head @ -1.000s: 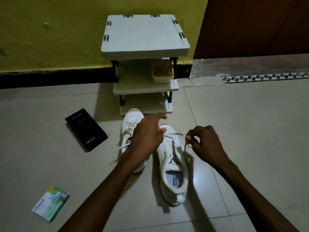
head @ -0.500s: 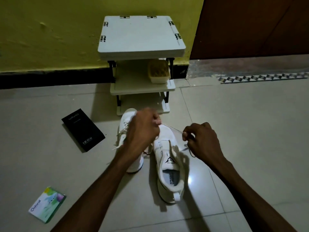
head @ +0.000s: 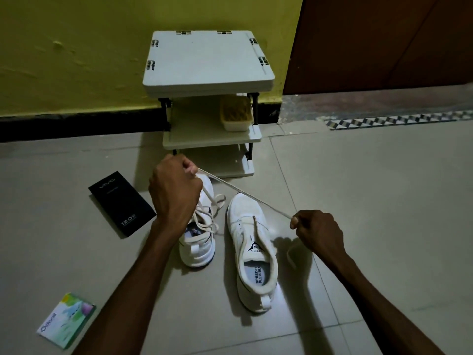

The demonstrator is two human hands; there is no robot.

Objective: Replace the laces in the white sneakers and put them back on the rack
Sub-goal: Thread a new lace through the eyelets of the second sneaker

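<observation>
The left hand (head: 176, 190) and right hand (head: 317, 231) each pinch the lace (head: 245, 195) and have drawn apart since half a second ago, stretching it taut above the unlaced sneaker (head: 253, 252), which lies on the floor (head: 358, 175) beside the laced sneaker (head: 199, 237), before the rack (head: 208, 62).

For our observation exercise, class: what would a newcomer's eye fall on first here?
A white lace is stretched taut between the left hand and right hand, over a laced sneaker and an unlaced sneaker on the floor. Behind them, a white rack stands against the yellow wall.
</observation>
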